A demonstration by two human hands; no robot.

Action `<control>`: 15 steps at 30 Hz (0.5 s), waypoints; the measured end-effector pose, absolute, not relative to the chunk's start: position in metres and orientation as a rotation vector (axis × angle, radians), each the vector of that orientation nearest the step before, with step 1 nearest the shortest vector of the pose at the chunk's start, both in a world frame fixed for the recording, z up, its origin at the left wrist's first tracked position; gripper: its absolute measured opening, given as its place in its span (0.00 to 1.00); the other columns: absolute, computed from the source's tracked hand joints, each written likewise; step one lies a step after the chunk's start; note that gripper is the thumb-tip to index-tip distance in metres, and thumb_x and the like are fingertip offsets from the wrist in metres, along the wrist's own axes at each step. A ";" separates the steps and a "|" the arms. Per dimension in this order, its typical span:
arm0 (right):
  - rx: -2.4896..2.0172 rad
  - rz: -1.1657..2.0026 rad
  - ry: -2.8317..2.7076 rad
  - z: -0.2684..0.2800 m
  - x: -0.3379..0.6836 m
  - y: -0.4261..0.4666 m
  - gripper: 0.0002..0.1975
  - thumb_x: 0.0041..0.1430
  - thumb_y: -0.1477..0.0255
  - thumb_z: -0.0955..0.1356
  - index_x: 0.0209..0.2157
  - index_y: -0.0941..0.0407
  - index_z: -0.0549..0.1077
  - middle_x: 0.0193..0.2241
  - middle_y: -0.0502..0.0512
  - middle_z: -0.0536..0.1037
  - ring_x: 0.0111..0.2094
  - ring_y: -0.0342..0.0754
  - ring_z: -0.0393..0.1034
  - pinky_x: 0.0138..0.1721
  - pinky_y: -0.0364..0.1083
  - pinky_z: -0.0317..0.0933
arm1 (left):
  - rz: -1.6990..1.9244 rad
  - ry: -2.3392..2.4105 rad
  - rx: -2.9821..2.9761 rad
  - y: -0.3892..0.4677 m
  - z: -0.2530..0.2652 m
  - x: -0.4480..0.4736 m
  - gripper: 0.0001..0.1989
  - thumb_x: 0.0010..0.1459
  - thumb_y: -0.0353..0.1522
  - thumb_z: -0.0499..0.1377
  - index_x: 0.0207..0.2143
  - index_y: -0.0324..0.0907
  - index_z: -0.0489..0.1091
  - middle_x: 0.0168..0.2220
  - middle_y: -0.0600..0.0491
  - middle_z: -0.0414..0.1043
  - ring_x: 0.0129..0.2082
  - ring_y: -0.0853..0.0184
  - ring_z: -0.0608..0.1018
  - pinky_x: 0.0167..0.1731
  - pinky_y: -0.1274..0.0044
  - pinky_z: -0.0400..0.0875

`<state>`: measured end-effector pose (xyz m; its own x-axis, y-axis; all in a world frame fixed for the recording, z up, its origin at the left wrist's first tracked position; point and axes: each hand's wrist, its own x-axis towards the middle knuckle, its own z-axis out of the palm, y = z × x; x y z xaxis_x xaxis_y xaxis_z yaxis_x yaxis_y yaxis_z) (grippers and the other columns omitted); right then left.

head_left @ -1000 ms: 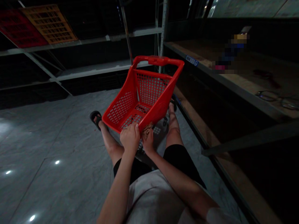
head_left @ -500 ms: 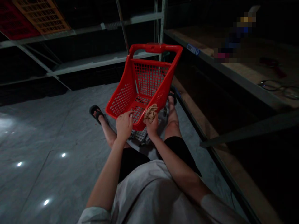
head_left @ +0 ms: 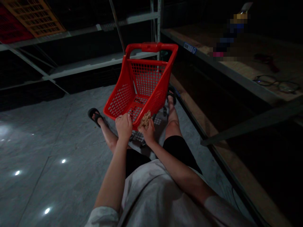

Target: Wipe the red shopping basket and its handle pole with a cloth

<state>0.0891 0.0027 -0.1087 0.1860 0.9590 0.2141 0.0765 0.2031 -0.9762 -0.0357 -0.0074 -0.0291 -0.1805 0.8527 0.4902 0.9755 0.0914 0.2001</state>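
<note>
A small red plastic shopping cart (head_left: 148,77) with grid walls stands between my legs, its handle at the far end. My left hand (head_left: 124,126) is closed over the near rim of the basket. In my right hand (head_left: 148,132) is a crumpled tan cloth (head_left: 145,120), pressed against the rim at the near right corner. The basket holds nothing that I can see. Below it, part of the cart's lower grey rack and wheels shows.
To the right runs a shelf (head_left: 203,53) with eyeglasses (head_left: 276,83), a dark red item (head_left: 267,61) and a blurred-out object. Metal racking (head_left: 99,64) stands behind the cart, with yellow (head_left: 35,17) and red crates at upper left. A slanted metal brace (head_left: 248,123) juts at right.
My right hand has moved the cloth slightly left and nearer along the rim. My left hand now sits more firmly over the edge. The whole view has shifted slightly.
</note>
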 end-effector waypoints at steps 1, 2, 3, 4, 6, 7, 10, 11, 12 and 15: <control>-1.241 0.964 -1.180 -0.123 0.089 0.000 0.16 0.44 0.77 0.68 0.38 0.55 0.70 0.41 0.58 0.75 0.47 0.53 0.71 0.56 0.53 0.65 | -0.711 -2.126 -1.823 -0.007 -0.029 -0.035 0.25 0.72 0.36 0.37 0.36 0.41 0.72 0.34 0.44 0.77 0.38 0.56 0.76 0.44 0.67 0.63; -1.291 1.030 -1.166 -0.134 0.089 -0.002 0.15 0.42 0.77 0.67 0.37 0.55 0.70 0.39 0.56 0.75 0.45 0.53 0.71 0.55 0.53 0.65 | -0.707 -2.128 -1.821 -0.006 -0.028 -0.033 0.25 0.72 0.36 0.37 0.36 0.41 0.72 0.34 0.44 0.77 0.38 0.56 0.76 0.44 0.67 0.63; -1.322 1.067 -1.147 -0.139 0.089 -0.001 0.15 0.41 0.78 0.67 0.36 0.55 0.70 0.38 0.55 0.75 0.44 0.52 0.71 0.54 0.53 0.66 | -0.704 -2.127 -1.824 -0.005 -0.028 -0.032 0.25 0.72 0.36 0.37 0.36 0.41 0.72 0.34 0.43 0.77 0.38 0.56 0.76 0.44 0.67 0.63; -1.327 1.067 -1.121 -0.137 0.090 0.002 0.15 0.42 0.77 0.67 0.37 0.55 0.70 0.38 0.55 0.76 0.44 0.52 0.71 0.54 0.53 0.66 | -0.704 -2.122 -1.832 -0.005 -0.028 -0.032 0.25 0.71 0.36 0.37 0.36 0.41 0.72 0.34 0.43 0.77 0.38 0.56 0.76 0.44 0.67 0.63; -1.263 0.968 -1.077 -0.115 0.091 0.011 0.16 0.48 0.74 0.67 0.41 0.55 0.70 0.41 0.55 0.76 0.45 0.51 0.71 0.54 0.52 0.66 | -0.701 -2.113 -1.851 -0.004 -0.027 -0.030 0.24 0.71 0.35 0.38 0.37 0.41 0.72 0.35 0.43 0.77 0.39 0.56 0.76 0.44 0.67 0.63; -1.207 0.899 -1.078 -0.098 0.091 0.017 0.15 0.51 0.72 0.67 0.43 0.54 0.70 0.42 0.56 0.76 0.46 0.50 0.71 0.54 0.51 0.66 | -0.695 -2.114 -1.858 -0.004 -0.027 -0.029 0.24 0.71 0.35 0.38 0.37 0.40 0.72 0.35 0.42 0.77 0.39 0.56 0.76 0.44 0.67 0.63; -1.036 0.724 -1.190 -0.055 0.093 0.029 0.13 0.56 0.71 0.66 0.44 0.53 0.70 0.45 0.57 0.75 0.48 0.50 0.71 0.56 0.50 0.65 | -0.655 -2.136 -1.856 -0.004 -0.028 -0.026 0.24 0.71 0.36 0.38 0.37 0.40 0.72 0.35 0.42 0.77 0.39 0.55 0.76 0.44 0.66 0.63; -1.008 0.697 -1.226 -0.051 0.093 0.030 0.12 0.56 0.72 0.66 0.44 0.52 0.70 0.46 0.57 0.74 0.49 0.50 0.70 0.57 0.50 0.64 | -0.642 -2.141 -1.852 -0.004 -0.029 -0.026 0.24 0.71 0.36 0.38 0.36 0.40 0.72 0.35 0.42 0.76 0.39 0.55 0.76 0.44 0.66 0.63; -1.007 0.687 -1.233 -0.054 0.093 0.029 0.12 0.56 0.73 0.65 0.43 0.53 0.70 0.46 0.57 0.73 0.50 0.50 0.70 0.58 0.51 0.63 | -0.636 -2.140 -1.851 -0.005 -0.030 -0.026 0.23 0.71 0.36 0.39 0.35 0.40 0.72 0.34 0.42 0.76 0.38 0.55 0.76 0.44 0.66 0.63; -1.145 0.786 -1.116 -0.094 0.091 0.016 0.16 0.52 0.76 0.65 0.44 0.54 0.68 0.48 0.60 0.73 0.54 0.52 0.68 0.61 0.55 0.60 | -0.654 -2.102 -1.873 -0.009 -0.032 -0.027 0.22 0.71 0.35 0.40 0.32 0.41 0.70 0.32 0.43 0.75 0.37 0.56 0.75 0.43 0.67 0.63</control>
<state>0.0914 0.0158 -0.0943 0.2904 0.9181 0.2697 0.0550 0.2653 -0.9626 -0.0270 -0.0087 -0.0322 -0.1419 0.8714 0.4696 0.9840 0.0724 0.1631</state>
